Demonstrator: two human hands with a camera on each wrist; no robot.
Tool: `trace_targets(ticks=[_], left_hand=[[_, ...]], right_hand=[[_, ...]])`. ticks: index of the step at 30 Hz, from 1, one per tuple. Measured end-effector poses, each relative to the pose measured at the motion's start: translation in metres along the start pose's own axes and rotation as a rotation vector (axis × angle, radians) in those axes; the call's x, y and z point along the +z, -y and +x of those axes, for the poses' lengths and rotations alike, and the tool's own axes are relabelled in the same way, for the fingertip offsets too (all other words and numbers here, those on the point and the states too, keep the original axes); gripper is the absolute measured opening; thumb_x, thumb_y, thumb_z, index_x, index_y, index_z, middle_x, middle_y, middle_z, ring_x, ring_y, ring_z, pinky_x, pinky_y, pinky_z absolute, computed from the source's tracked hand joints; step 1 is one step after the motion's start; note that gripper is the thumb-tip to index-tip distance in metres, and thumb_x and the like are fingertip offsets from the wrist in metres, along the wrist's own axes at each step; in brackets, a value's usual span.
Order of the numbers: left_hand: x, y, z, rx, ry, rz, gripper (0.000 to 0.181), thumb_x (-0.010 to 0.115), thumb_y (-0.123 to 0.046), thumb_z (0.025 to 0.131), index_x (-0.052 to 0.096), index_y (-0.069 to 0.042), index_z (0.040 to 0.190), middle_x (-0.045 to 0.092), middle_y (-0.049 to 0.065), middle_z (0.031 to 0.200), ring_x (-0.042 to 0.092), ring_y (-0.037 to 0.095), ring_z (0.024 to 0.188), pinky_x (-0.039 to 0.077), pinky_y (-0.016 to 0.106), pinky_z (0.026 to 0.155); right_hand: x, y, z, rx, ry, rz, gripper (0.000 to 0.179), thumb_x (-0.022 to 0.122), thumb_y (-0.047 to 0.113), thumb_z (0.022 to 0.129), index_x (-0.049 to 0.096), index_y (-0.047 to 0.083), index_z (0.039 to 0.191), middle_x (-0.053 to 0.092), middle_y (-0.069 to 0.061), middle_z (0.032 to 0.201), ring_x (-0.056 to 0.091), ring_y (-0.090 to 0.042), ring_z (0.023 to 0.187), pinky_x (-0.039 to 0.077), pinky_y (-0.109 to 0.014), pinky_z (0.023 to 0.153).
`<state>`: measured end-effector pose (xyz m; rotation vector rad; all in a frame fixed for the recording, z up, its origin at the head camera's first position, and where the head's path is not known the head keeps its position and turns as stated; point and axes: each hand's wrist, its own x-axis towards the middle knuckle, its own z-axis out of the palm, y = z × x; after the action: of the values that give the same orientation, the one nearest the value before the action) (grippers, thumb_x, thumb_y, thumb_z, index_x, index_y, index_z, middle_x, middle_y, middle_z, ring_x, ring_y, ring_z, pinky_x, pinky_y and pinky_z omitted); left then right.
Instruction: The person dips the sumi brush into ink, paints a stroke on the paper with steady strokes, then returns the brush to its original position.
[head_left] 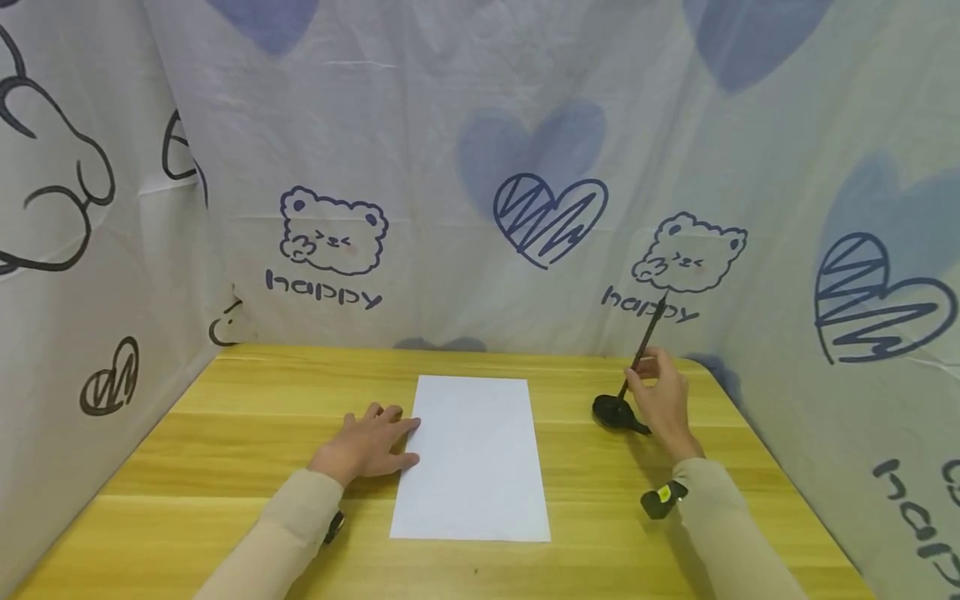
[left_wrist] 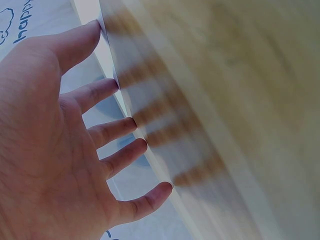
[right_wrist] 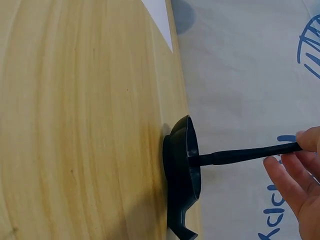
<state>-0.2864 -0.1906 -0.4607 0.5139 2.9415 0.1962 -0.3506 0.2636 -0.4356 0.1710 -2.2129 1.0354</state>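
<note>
A white sheet of paper [head_left: 472, 467] lies upright on the table in the head view. My left hand [head_left: 363, 447] rests at its left edge, thumb and forefinger on the sheet. In the left wrist view the fingers [left_wrist: 125, 155] are spread, their tips touching the surface. My right hand [head_left: 665, 402] pinches a dark, slender writing brush [head_left: 649, 333] by its handle, tilted slightly. The brush's lower end stands inside a small black ink dish [head_left: 609, 408] to the right of the paper. In the right wrist view the dish [right_wrist: 175, 170] shows a spout-like end, and its rim hides the brush tip.
The wooden table [head_left: 247, 433] has a light yellow grain. White cloth [head_left: 435, 275] printed with hearts, bear faces and "happy" hangs behind the table and along both sides. A small black wrist camera [head_left: 660, 500] sits at my right cuff.
</note>
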Motion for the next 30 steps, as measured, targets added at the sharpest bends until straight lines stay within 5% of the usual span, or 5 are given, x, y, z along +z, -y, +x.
trace_targets(ticks=[14, 19, 22, 30], left_hand=[[-0.002, -0.001, -0.001, 0.001, 0.003, -0.001, 0.067, 0.061, -0.055, 0.098, 0.050, -0.021, 0.154, 0.043, 0.018, 0.160, 0.036, 0.046, 0.147, 0.028, 0.082, 0.109], [-0.003, -0.001, -0.001, -0.004, 0.009, -0.003, 0.066, 0.061, -0.055, 0.098, 0.049, -0.022, 0.154, 0.042, 0.017, 0.161, 0.035, 0.046, 0.148, 0.028, 0.081, 0.110], [-0.004, -0.002, -0.002, -0.001, 0.008, -0.003, 0.067, 0.061, -0.055, 0.098, 0.049, -0.021, 0.154, 0.043, 0.017, 0.160, 0.036, 0.046, 0.147, 0.028, 0.082, 0.109], [-0.004, -0.002, -0.002, 0.002, 0.007, 0.002, 0.066, 0.061, -0.055, 0.098, 0.049, -0.021, 0.154, 0.043, 0.018, 0.160, 0.036, 0.046, 0.147, 0.029, 0.081, 0.109]], right_hand=[[-0.003, -0.010, -0.001, -0.026, 0.002, -0.021, 0.027, 0.072, -0.002, 0.091, 0.063, -0.005, 0.116, 0.075, -0.025, 0.094, 0.073, -0.042, 0.086, 0.038, 0.003, 0.065], [-0.006, -0.005, 0.001, -0.016, 0.039, -0.063, 0.026, 0.073, 0.000, 0.092, 0.065, -0.003, 0.117, 0.077, -0.023, 0.096, 0.074, -0.039, 0.088, 0.058, -0.029, 0.076], [-0.008, -0.002, 0.003, -0.021, 0.089, -0.081, 0.023, 0.072, 0.002, 0.093, 0.067, -0.002, 0.115, 0.077, -0.022, 0.096, 0.075, -0.038, 0.088, 0.059, -0.051, 0.080], [-0.023, 0.011, 0.012, -0.028, 0.286, -0.122, 0.017, 0.068, 0.009, 0.098, 0.068, -0.001, 0.112, 0.077, -0.024, 0.101, 0.074, -0.041, 0.093, 0.058, -0.055, 0.083]])
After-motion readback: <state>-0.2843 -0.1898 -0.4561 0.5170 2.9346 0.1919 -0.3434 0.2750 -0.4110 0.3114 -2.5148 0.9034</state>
